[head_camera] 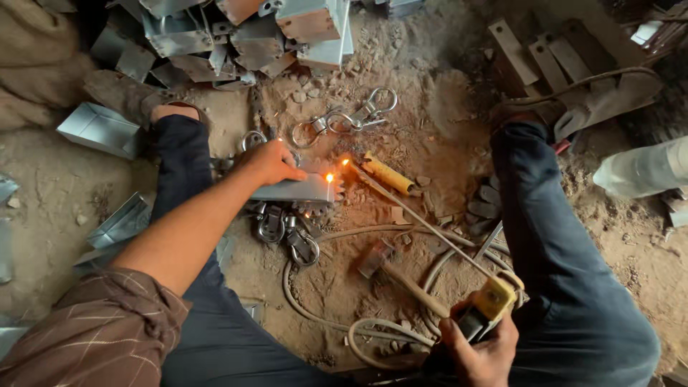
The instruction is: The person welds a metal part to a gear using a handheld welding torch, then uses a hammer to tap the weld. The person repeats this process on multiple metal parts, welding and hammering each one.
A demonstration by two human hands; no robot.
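Observation:
My left hand [271, 162] presses down on a folded grey metal piece [297, 189] lying on the dirt floor between my legs. My right hand [479, 348] grips a yellow welding electrode holder [494, 301] near the bottom right. A long thin welding rod [423, 222] runs from the holder up to the metal piece's right end, where two glowing orange sparks [335, 172] burn. A yellow-handled tool [387, 173] lies just right of the sparks.
Steel rings and clasps [344, 118] lie above the piece, and several more [287, 233] below it. A hammer [390, 269] and looped cable [322, 315] rest on the dirt. Folded metal boxes [236, 32] pile at top, flat bars [534, 57] top right.

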